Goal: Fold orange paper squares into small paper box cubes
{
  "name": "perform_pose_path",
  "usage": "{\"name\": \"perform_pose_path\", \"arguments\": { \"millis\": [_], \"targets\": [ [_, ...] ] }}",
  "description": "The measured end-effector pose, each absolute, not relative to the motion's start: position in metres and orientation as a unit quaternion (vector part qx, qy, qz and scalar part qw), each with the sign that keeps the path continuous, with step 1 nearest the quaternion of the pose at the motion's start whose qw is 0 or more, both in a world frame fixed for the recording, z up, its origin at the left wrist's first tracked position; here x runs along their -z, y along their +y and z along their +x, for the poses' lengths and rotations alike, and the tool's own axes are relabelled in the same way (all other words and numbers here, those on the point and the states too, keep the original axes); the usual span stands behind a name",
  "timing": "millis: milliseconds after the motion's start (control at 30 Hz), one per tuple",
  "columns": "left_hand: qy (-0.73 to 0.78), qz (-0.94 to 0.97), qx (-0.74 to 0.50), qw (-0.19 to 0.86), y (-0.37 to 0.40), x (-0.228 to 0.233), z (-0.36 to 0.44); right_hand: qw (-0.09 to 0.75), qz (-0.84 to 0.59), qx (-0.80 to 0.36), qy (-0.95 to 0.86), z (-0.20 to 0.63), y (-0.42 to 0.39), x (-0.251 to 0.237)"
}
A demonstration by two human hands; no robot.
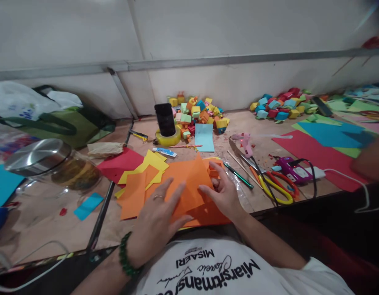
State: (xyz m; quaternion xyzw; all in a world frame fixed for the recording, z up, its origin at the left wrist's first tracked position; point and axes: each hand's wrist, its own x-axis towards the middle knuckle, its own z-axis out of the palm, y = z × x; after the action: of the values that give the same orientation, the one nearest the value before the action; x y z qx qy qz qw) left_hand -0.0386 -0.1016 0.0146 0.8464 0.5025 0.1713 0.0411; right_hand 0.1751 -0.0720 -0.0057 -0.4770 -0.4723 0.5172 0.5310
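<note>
While both hands work at the near edge of the table, the orange paper lies flat directly beneath them, on top of more orange sheets and a fan of yellow sheets that spread away to the left. The left hand rests palm down with fingers spread wide, pressing the left part of the sheet flat; its grip closes on nothing and only bears down. The right hand sits at the sheet's right side, its fingers curled over the paper's edge near a small folded orange piece, thumb reaching inward across the sheet; how tightly it pinches the paper cannot be told from this angle. The sheet's top rises to a point away from the person, so its long axis appears to run from the near edge toward the wall, with the left hand on one side of that line and the right hand on the other. The right hand is the nearer to the folded edge. Just to the right lie a green pen, scissors with yellow and orange handles, and a purple glue gun. Farther back a phone stands in a roll of yellow tape, a light blue sheet lies beside it, and a pile of small folded paper boxes sits by the wall.
</note>
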Motion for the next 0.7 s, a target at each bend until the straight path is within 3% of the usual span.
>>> {"name": "perform_pose_path", "arguments": {
  "millis": [333,700],
  "targets": [
    [0.451,0.843,-0.169,0.238,-0.090,-0.018,-0.014,0.496,-0.422,-0.588,-0.480,0.189,-0.080,-0.015],
    [0.471,0.709,-0.214,0.479,-0.098,-0.029,-0.007,0.465,-0.471,-0.551,-0.509,0.180,-0.077,-0.018]
  ]
}}
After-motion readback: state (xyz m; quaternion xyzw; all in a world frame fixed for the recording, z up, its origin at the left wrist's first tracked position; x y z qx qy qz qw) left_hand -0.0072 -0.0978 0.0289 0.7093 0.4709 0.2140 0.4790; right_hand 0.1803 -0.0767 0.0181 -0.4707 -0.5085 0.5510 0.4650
